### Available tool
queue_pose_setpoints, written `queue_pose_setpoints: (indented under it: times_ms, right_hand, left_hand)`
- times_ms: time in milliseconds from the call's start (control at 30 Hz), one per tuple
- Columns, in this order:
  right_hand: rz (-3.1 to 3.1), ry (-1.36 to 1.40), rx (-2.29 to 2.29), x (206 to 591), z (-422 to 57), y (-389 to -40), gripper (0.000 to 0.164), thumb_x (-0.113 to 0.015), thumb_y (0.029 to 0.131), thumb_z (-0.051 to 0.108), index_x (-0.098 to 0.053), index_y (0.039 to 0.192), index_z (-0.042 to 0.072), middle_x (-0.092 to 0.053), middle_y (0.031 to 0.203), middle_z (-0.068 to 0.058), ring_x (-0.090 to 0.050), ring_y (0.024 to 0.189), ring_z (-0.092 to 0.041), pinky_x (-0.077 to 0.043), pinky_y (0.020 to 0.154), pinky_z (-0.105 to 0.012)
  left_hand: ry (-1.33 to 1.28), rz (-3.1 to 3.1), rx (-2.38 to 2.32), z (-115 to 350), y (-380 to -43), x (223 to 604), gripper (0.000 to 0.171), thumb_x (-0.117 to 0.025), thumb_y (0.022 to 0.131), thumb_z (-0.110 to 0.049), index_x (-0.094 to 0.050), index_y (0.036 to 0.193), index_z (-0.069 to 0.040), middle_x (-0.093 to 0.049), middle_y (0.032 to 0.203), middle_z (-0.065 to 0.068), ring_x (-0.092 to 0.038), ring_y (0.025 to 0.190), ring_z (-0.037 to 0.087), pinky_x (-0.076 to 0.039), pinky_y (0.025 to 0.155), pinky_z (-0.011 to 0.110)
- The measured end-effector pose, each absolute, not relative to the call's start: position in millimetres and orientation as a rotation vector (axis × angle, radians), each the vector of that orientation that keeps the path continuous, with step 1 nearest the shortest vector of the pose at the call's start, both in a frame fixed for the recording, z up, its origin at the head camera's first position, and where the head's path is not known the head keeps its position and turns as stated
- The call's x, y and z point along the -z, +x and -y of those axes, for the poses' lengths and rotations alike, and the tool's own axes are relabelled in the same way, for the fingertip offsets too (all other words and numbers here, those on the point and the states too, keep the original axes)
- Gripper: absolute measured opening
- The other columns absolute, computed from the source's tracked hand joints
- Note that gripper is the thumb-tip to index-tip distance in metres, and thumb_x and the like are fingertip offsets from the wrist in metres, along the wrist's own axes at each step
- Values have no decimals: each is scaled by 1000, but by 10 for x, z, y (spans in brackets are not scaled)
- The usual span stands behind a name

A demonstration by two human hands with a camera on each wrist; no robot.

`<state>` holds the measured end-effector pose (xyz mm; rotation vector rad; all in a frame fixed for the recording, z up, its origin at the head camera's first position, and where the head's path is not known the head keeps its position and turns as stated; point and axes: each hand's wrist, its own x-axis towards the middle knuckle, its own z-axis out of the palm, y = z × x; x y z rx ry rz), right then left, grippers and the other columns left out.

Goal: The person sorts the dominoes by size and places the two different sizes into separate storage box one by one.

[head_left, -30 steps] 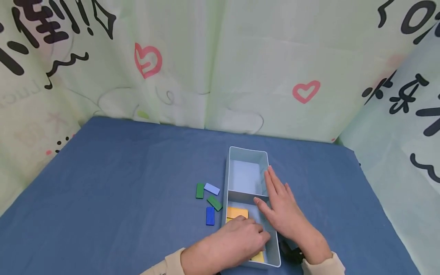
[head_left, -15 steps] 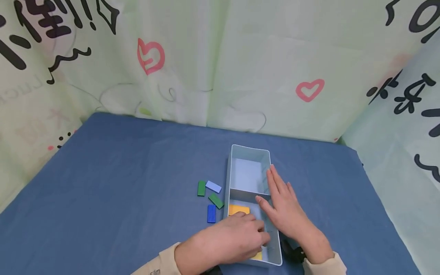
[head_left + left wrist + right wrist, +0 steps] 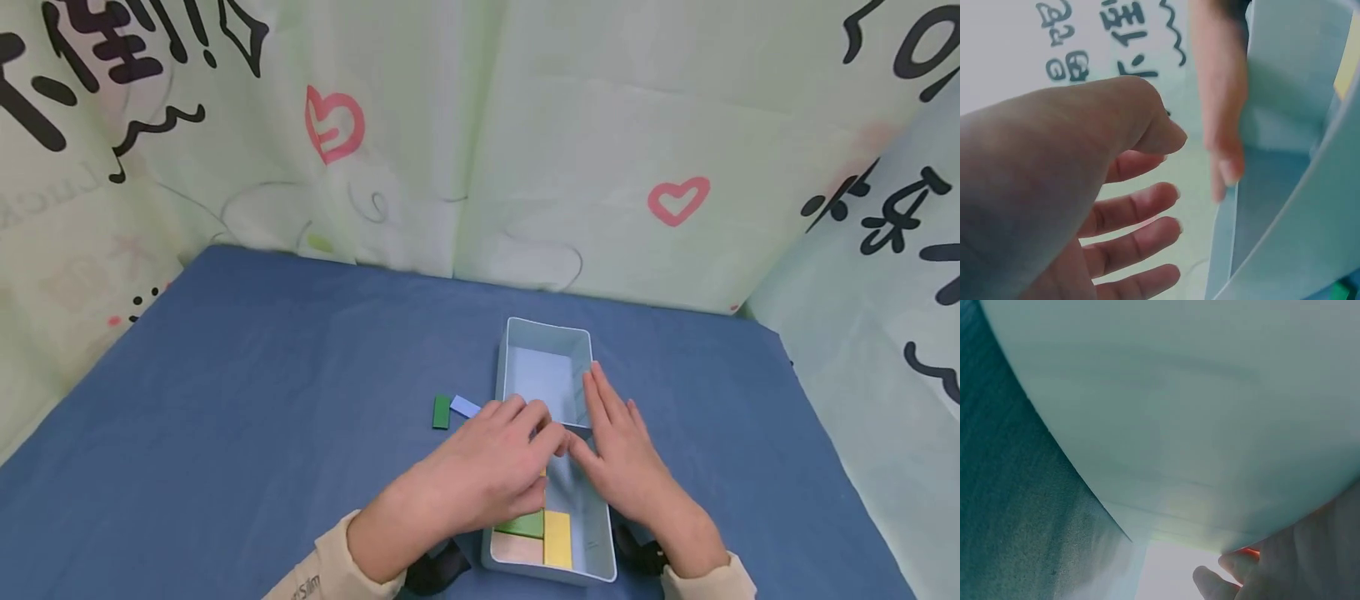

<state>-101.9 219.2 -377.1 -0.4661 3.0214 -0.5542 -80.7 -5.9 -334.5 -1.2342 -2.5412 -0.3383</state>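
My left hand [image 3: 487, 467] is over the left wall of a pale blue two-compartment box [image 3: 551, 335], near its divider. In the left wrist view its fingers are loosely bent and apart, with nothing between them. The right hand [image 3: 622, 454] lies along the box's right wall, fingers straight, thumb near the divider. In the near compartment, flat blocks lie against one another: a yellow block [image 3: 557, 538], a green block [image 3: 523, 525] and a pale pink block [image 3: 517, 548]. My left hand hides most of an orange-yellow one further up.
Left of the box, a dark green block [image 3: 442, 412] and a light blue block [image 3: 465, 406] lie on the blue tablecloth [image 3: 262, 417]. A printed curtain [image 3: 405, 150] stands behind the table. A black wrist device [image 3: 437, 570] sits under the left wrist.
My left hand has moved away from me, from the near compartment up to the divider. This uncovers the yellow, green and pink blocks and covers blocks left of the box. The right hand stays put.
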Motion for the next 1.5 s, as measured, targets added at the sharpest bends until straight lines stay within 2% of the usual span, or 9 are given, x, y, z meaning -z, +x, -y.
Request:
queue_pose_setpoints:
  times_ms: [200, 400, 667, 867, 1233, 1500]
  right_hand:
    - [-2986, -424, 563, 3796, -2201, -1009, 83, -48, 101, 49, -10, 158, 1, -1, 168, -12, -16, 152, -40, -11, 115, -69]
    - [-2996, -398, 560, 3782, -2204, -1032, 84, -49, 101, 48, -9, 158, 3, -1, 168, -11, -16, 152, -40, -9, 116, -68]
    - [-2982, -399, 566, 3777, -2203, -1028, 84, -49, 101, 48, -9, 158, 3, 0, 168, -11, -15, 152, -40, -8, 117, -68]
    - [-2991, -401, 571, 3762, -2206, -1035, 84, -50, 101, 48, -8, 159, 3, 0, 168, -10, -15, 152, -40, -8, 117, -67]
    - [-2991, -410, 557, 3697, -2243, -1005, 85, -44, 100, 56, -9, 159, 6, -4, 168, -11, -12, 154, -36, -8, 117, -67]
    - [-2958, -362, 512, 3698, -2294, -992, 88, -41, 99, 61, -4, 160, 10, -4, 168, -11, -10, 153, -37, -8, 117, -67]
  left_hand:
    - [-1110, 2659, 371, 162, -907, 3370, 19, -61, 87, -17, -55, 106, -18, -53, 103, -2, -43, 86, 13, -38, 73, 24]
    - [-1012, 2720, 379, 232, -1016, 3410, 27, -63, 83, -13, -53, 108, -14, -50, 102, 0, -41, 87, 15, -40, 77, 28]
    - [-930, 2839, 442, 305, -1123, 3543, 29, -59, 85, -8, -53, 113, -12, -49, 104, 3, -38, 88, 18, -40, 81, 32]
    - [-887, 2954, 526, 385, -1208, 3573, 32, -62, 86, -6, -52, 116, -9, -47, 106, 7, -39, 92, 22, -38, 83, 37]
    - [-810, 3014, 545, 544, -1263, 3659, 29, -65, 84, -1, -51, 109, -7, -47, 104, 11, -40, 90, 26, -39, 76, 38]
    - [-786, 3077, 488, 512, -1296, 3755, 27, -67, 88, -6, -53, 111, -8, -49, 107, 11, -43, 94, 27, -43, 76, 39]
